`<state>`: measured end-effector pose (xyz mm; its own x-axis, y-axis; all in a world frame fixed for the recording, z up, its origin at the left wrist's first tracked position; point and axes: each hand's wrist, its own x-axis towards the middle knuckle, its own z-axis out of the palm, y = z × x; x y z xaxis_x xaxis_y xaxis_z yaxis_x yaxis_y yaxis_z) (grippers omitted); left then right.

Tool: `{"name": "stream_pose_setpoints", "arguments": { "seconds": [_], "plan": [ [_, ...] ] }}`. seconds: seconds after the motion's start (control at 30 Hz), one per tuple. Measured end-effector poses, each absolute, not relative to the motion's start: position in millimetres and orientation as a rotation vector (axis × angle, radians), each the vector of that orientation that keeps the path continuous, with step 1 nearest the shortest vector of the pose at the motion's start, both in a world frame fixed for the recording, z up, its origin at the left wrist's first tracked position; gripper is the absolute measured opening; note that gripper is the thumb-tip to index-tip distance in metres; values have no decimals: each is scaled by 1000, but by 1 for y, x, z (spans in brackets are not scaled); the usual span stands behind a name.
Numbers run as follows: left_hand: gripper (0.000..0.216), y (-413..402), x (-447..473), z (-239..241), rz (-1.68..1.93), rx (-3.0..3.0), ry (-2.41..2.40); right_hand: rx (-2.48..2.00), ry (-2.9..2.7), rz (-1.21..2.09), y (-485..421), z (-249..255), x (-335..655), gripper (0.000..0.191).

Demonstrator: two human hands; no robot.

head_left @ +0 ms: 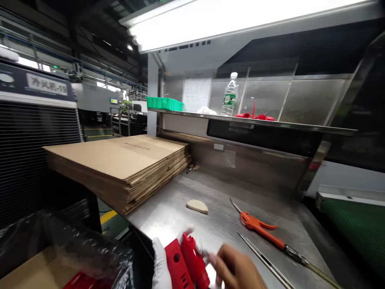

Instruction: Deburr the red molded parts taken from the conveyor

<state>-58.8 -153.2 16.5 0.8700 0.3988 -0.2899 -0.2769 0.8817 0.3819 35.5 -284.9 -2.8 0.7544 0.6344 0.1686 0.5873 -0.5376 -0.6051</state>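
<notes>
At the bottom edge of the head view my left hand, in a white glove, is wrapped round a red plastic housing held over the near edge of a steel worktable. My right hand is bare; its fingers are curled against the right side of the same red part and blurred by motion. Whitish gloved fingertips show between the part and my right hand.
A stack of flat cardboard sheets covers the table's left. An orange-handled cutter, thin metal tweezers and a small beige pad lie on the steel. Left below, a plastic-lined carton holds red parts. A shelf carries a green tray and a bottle.
</notes>
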Motion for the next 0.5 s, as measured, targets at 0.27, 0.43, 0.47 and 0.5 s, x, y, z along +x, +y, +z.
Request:
{"name": "stream_pose_setpoints", "arguments": {
  "seconds": [0.27, 0.43, 0.47, 0.5],
  "plan": [
    [84, -141, -82, 5, 414, 583, -95, -2678, -845, -1, -169, 32, 134, 28],
    [83, -135, -88, -2, 425, 655, -50, -2649, -942, -70, -206, 21, 85, 20],
    [80, -134, -89, -2, 417, 654, 21, -2626, -937, -87, -223, 20, 65, 20],
    [74, -134, -90, -2, 405, 643, 102, -2593, -914, -120, -240, 20, 43, 23]
  ]
}}
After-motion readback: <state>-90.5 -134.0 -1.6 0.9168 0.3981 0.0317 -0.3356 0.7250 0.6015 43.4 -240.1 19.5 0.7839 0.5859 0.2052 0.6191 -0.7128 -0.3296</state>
